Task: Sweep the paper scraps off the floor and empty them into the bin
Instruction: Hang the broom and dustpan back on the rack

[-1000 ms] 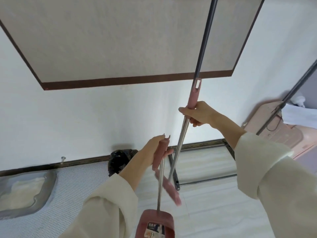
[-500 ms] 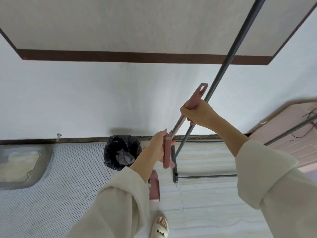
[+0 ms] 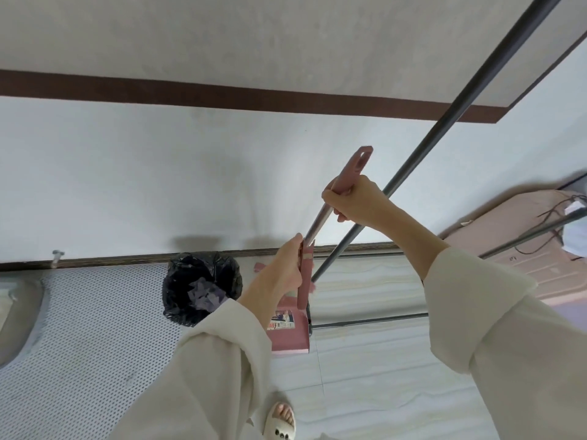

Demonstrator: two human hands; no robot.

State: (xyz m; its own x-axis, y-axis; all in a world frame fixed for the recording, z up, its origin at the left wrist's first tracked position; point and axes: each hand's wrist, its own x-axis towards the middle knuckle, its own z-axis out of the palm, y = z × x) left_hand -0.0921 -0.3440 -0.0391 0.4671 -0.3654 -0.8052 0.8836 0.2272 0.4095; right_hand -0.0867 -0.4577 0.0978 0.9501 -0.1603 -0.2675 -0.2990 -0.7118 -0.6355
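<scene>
My right hand (image 3: 357,201) grips the pink top of the broom handle (image 3: 351,169), whose silver shaft slants down to the left. My left hand (image 3: 286,265) holds the pink grip of the dustpan handle (image 3: 305,281) just below it. The pink dustpan (image 3: 290,331) with a printed label hangs upright above the tiled floor. A bin lined with a black bag (image 3: 200,284) stands by the wall to the left of the dustpan, with grey-purple paper scraps (image 3: 203,295) inside. The broom head is hidden.
A dark metal rack (image 3: 444,122) slants across the right, its base bars (image 3: 368,320) on the floor behind the dustpan. A white perforated mat (image 3: 79,344) covers the floor at left. A pink suitcase (image 3: 524,249) lies at right. My slippered foot (image 3: 281,420) is below.
The view has tilted down toward the floor. The dustpan has swung from low in front of me to hang upright right of the bin. Both hands keep their grips.
</scene>
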